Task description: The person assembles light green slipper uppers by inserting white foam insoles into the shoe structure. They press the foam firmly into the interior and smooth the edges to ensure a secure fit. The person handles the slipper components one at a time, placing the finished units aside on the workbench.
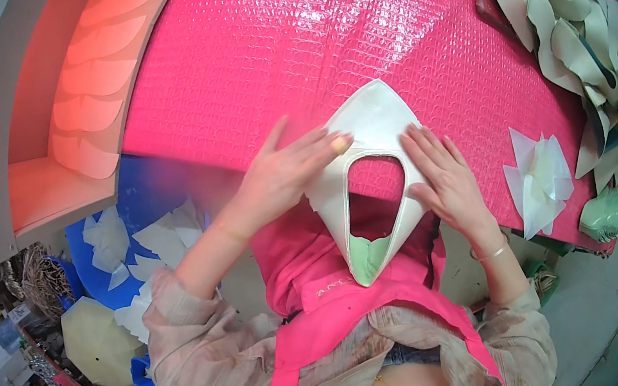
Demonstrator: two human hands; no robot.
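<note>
A white shoe upper [369, 117] lies at the table's near edge, its pointed end away from me and a pale green lining [370, 258] showing at the near end. Through its long central opening the pink cover and my apron can be seen. My left hand [293, 165] is at the upper's left edge, fingers stretched out and apart, with something yellowish on one fingertip. On the right edge my right hand [441, 174] rests with its fingers lying flat. Neither hand is gripping the upper.
A lit orange-red shelf box [64, 192] holding several flat pieces stands at the left. Several white uppers [579, 36] are heaped at the right, near thin translucent sheets [540, 180] and a green bundle [606, 213]. Paper scraps [172, 232] lie on a blue surface at lower left.
</note>
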